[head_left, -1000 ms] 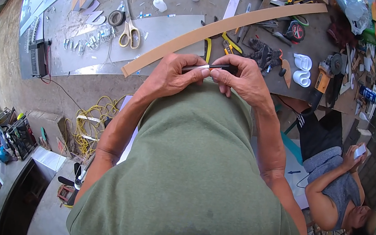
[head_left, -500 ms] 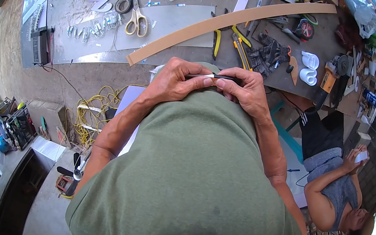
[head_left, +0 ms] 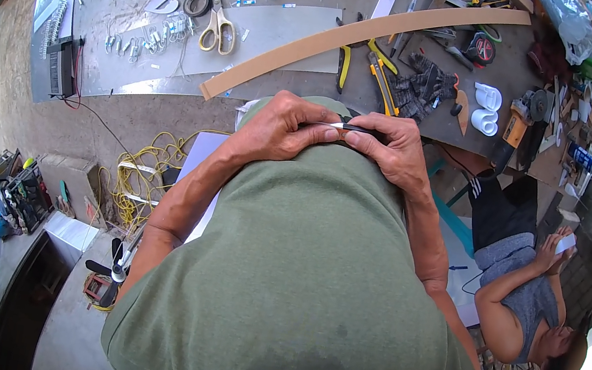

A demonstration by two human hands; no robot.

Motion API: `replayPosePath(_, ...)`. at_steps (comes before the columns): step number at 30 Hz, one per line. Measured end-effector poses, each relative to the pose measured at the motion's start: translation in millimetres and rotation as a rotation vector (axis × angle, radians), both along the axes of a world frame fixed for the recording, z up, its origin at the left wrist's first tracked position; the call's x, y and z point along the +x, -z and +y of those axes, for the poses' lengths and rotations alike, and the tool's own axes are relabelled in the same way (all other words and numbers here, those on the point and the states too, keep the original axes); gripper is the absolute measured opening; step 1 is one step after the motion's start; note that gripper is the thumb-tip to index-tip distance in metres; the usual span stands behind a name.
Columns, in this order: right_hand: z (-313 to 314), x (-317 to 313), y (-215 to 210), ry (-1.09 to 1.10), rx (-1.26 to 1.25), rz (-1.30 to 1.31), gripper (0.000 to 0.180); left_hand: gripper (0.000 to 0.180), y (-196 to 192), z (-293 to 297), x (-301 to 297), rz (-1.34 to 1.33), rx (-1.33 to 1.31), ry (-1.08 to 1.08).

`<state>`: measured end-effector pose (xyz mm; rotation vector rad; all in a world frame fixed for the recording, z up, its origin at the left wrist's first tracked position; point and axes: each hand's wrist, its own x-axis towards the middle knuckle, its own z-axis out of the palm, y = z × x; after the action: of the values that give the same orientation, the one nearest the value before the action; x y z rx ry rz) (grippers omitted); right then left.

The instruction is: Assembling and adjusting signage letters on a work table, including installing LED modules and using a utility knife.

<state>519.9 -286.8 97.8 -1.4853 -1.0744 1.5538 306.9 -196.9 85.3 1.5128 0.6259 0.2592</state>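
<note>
Close to my belly, at the table's near edge, both hands meet at a thin, dark stick-like piece with a white section point(head_left: 335, 125). My left hand point(head_left: 285, 130) pinches its left part between thumb and fingers. On the other end, my right hand point(head_left: 391, 149) closes in the same way, thumb pressed toward the left one. Fingers cover much of the piece, so its exact kind cannot be told. Just beyond the hands lie a long curved tan strip point(head_left: 372, 37), a yellow utility knife point(head_left: 382, 84) and dark work gloves point(head_left: 421, 87).
On the grey table point(head_left: 280, 87) are scissors point(head_left: 219, 30), a black tape roll point(head_left: 197, 4), wired small modules point(head_left: 153, 40), a tape measure point(head_left: 481, 49) and an orange angle grinder point(head_left: 516, 128). A black box point(head_left: 62, 67) trails wires. At right sits another person point(head_left: 518, 287) holding something white.
My hands stay together at nearly the same place, the fingers shifting slightly on the thin piece. The whole view has moved a little; things on the table lie as before.
</note>
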Motion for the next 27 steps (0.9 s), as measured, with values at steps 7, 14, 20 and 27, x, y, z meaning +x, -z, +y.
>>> replayPosePath(7, -0.2, -8.0, -10.0, 0.050, 0.037, -0.189, 0.021, 0.026, -5.6, 2.6, 1.6, 0.033, -0.019, -0.028)
replayPosePath(14, 13.4, 10.9, -18.1, -0.293, 0.035, -0.211, 0.025, 0.029, -3.4, 7.4, 0.1, 0.039, 0.060, 0.089)
replayPosePath(20, 18.6, 4.7, -23.4, -0.415, 0.195, -0.317, 0.029, 0.031, -32.2, 31.6, 11.9, 0.179, 0.279, 0.367)
replayPosePath(27, 2.0, 1.8, -26.5, -0.571, 0.180, -0.354, 0.030, 0.027, -20.1, 5.6, -1.3, 0.018, 0.252, 0.344)
